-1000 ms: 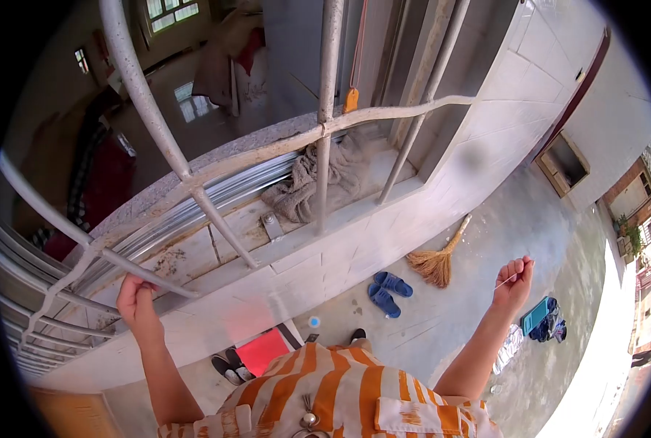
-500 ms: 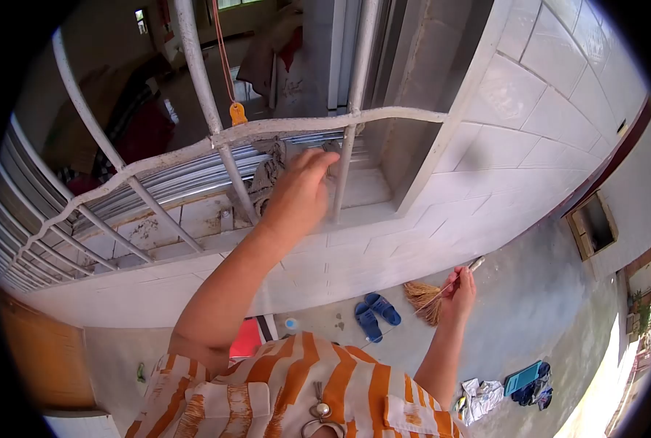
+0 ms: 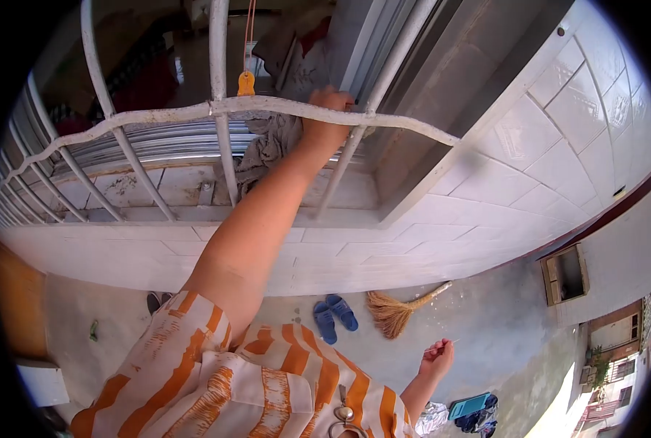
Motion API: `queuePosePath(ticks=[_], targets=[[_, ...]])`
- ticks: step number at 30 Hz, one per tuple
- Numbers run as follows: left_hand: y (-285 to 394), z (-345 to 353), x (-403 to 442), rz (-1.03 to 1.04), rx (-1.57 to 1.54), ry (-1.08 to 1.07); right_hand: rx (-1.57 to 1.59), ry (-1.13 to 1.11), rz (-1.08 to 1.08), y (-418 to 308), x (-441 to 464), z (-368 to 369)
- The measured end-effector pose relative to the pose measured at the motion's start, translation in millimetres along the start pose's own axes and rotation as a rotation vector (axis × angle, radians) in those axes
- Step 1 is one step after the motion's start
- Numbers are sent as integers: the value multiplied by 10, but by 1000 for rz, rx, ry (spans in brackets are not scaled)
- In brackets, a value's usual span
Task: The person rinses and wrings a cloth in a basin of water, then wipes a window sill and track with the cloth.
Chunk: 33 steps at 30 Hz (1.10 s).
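My left arm reaches between the bars of the window grille (image 3: 223, 146). My left hand (image 3: 330, 101) is inside, past the wavy crossbar and beside an upright bar. Its fingers look curled in; a small dark reddish bit shows at their tips, too small to name. Below the wrist a crumpled grey cloth (image 3: 271, 146) lies on the sill, partly covered by my forearm. Low on the right, my right hand (image 3: 437, 358) is closed in a pinch on a thin pale stick (image 3: 451, 342), whose end pokes out past the fingers.
An orange tag (image 3: 246, 83) hangs on a cord at the grille. On the floor lie a straw broom (image 3: 395, 314), blue slippers (image 3: 335, 315) and a teal object (image 3: 469, 406) beside dark cloth. A tiled wall (image 3: 515, 139) runs to the right of the window frame (image 3: 420, 175).
My left hand has gone from the front of the bars to deeper inside the window. My right hand has dropped lower in view, away from the broom. The view has shifted.
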<state>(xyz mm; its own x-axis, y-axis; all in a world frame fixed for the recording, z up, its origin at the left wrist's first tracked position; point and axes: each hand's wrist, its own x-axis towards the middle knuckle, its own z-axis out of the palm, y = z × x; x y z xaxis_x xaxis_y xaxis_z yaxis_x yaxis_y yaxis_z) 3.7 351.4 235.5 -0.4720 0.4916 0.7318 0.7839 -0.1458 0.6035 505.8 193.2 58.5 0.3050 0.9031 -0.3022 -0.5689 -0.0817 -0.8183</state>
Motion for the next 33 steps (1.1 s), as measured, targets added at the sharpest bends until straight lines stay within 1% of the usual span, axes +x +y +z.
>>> queuePosePath(ticks=[1, 2, 4, 5, 6, 7, 8, 12, 20, 25, 29, 33], targets=[[-48, 66, 64, 32, -11, -61, -18, 31, 7, -2, -12, -45], [-74, 112, 73, 29, -14, -62, -32, 63, 15, 7, -17, -71], [-133, 226, 99, -62, 29, -343, -36, 65, 27, 58, 9, -84], [-329, 352, 171, -31, 96, -427, -41, 64, 44, 94, 19, -102], [-533, 461, 165, -30, 99, -434, -39, 69, 49, 144, 30, -106], [-483, 376, 174, 13, 95, -534, -13, 51, 72, 199, 53, -81], [-475, 331, 161, 27, 118, -550, 12, 32, 96, 255, 74, -48], [-423, 258, 107, 73, 213, -552, -5, -26, 166, 473, 143, 99], [-329, 253, 47, 130, 349, -508, -21, -58, 260, 709, 343, 428], [-287, 278, 24, 144, 406, -502, -46, -112, 218, 672, 250, 626], [-254, 248, 17, 153, 448, -500, 10, -88, 199, 644, 170, 231], [-246, 277, 25, 165, 470, -498, 5, 58, 213, 553, 69, -297]])
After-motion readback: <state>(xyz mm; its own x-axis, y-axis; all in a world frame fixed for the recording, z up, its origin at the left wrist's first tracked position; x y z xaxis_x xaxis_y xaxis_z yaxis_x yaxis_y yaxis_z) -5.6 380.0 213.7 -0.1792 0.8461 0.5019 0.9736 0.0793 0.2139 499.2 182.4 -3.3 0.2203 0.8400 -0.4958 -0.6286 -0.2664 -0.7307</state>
